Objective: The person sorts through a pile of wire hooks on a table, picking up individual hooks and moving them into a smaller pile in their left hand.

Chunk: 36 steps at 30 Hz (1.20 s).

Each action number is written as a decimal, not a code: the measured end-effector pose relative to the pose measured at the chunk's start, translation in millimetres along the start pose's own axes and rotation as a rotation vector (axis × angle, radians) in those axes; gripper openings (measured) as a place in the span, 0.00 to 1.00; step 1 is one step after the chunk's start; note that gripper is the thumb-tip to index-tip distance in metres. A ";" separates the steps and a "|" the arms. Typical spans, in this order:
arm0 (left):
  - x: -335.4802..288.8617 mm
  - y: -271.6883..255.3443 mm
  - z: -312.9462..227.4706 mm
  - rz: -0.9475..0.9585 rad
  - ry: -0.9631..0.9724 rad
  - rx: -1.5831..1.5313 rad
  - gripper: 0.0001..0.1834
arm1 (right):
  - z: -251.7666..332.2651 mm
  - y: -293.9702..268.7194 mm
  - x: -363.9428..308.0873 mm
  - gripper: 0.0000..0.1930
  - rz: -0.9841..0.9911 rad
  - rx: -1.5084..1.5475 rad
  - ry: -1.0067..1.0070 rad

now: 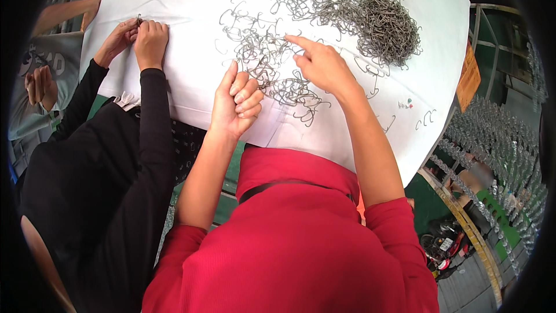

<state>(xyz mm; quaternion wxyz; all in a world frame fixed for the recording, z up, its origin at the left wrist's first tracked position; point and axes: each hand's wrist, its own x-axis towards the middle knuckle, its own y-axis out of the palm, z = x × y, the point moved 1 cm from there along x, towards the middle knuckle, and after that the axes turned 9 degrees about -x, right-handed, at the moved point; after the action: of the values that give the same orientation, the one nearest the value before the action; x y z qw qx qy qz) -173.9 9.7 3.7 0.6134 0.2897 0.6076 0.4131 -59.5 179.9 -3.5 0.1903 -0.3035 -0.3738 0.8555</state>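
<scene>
Many thin, curved grey wire hooks [263,52] lie loosely spread on a white table cover in front of me. My left hand [236,104] is closed at the near edge of the spread, thumb up and fingers curled in. Whatever those fingers hold, if anything, is hidden. Over the right side of the scattered hooks reaches my right hand [322,65]. Its index finger is stretched out with the tip at the hooks, the thumb stands apart, and nothing shows between them. A dense heap of the same hooks [388,29] lies beyond it, to the right.
At my left, a person in black sleeves holds something small and dark in both hands [142,37] over the white table cover [197,87]. Another person's hand [41,87] is at the far left. Strings of clear beads [492,139] hang beyond the table's right edge.
</scene>
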 end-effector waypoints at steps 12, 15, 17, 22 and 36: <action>6.2 -1.2 -3.3 -0.030 0.009 -0.005 0.27 | -52.4 -52.1 20.6 0.26 -0.308 -0.145 0.329; 7.4 -0.8 -3.3 -0.033 0.003 -0.008 0.27 | -30.6 -39.9 14.1 0.21 -0.162 -0.189 0.314; 7.2 0.9 -4.4 -0.037 0.007 -0.001 0.27 | -24.8 -33.3 8.1 0.17 -0.099 -0.175 0.226; 4.5 -3.4 -5.4 -0.019 0.013 -0.018 0.27 | -22.6 -45.0 14.6 0.14 -0.239 -0.060 0.254; 3.1 -2.0 -2.8 -0.046 0.015 -0.032 0.27 | -38.6 -49.8 39.3 0.09 -0.313 -0.147 0.144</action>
<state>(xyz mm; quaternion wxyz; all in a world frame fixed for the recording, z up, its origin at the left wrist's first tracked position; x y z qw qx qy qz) -176.5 10.9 0.2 0.6228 0.2625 0.6120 0.4107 -58.2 254.1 -1.4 0.3246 -0.3151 -0.4633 0.7620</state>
